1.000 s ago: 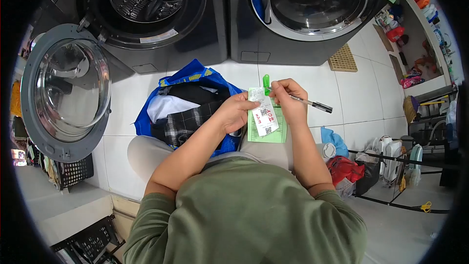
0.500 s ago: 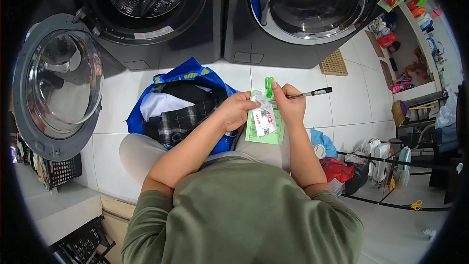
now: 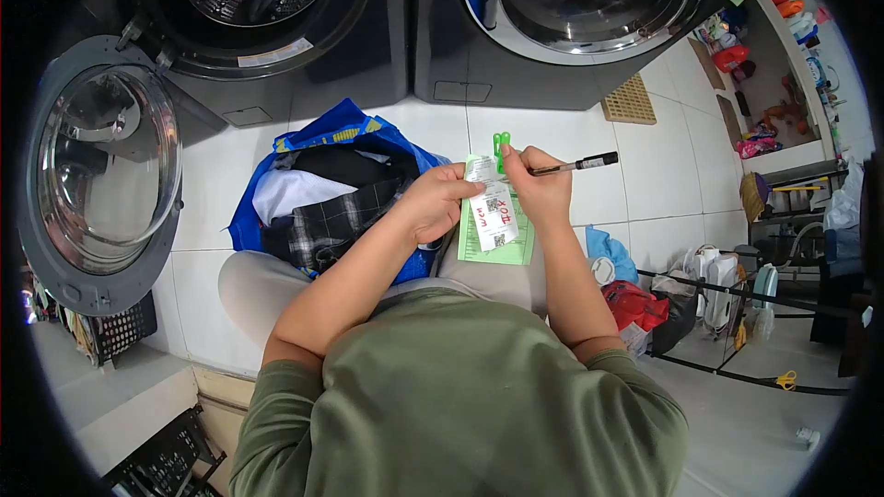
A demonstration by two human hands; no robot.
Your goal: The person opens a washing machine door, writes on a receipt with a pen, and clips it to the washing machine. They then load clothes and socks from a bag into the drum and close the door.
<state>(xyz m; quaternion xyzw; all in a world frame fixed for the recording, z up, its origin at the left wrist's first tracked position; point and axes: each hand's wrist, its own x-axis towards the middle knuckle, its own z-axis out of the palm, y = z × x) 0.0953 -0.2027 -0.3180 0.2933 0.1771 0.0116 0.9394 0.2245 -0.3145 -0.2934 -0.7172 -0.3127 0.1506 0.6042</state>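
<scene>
My left hand (image 3: 436,199) is closed on a white printed slip (image 3: 494,221) with red handwriting and a green paper form (image 3: 516,252) lying behind it. The thumb presses on the slip's upper part. My right hand (image 3: 541,188) pinches a green clothespin (image 3: 498,151) at the top edge of the papers. A black pen (image 3: 589,163) also rests in that hand, pointing out to the right. Beneath my left forearm, a blue bag (image 3: 247,213) stands open on the floor. White, black and plaid clothes (image 3: 330,223) fill it.
Ahead stands a dark front-loading washer with its round door (image 3: 109,175) swung out at the left. A second machine's door (image 3: 589,0) is closed. A tan grate (image 3: 630,99) lies on the tiles. Bags (image 3: 633,306) and a black rack bar (image 3: 737,293) are at my right.
The view has tilted slightly, so the washers sit a little higher and further left. Both hands keep their holds on the papers, clothespin and pen.
</scene>
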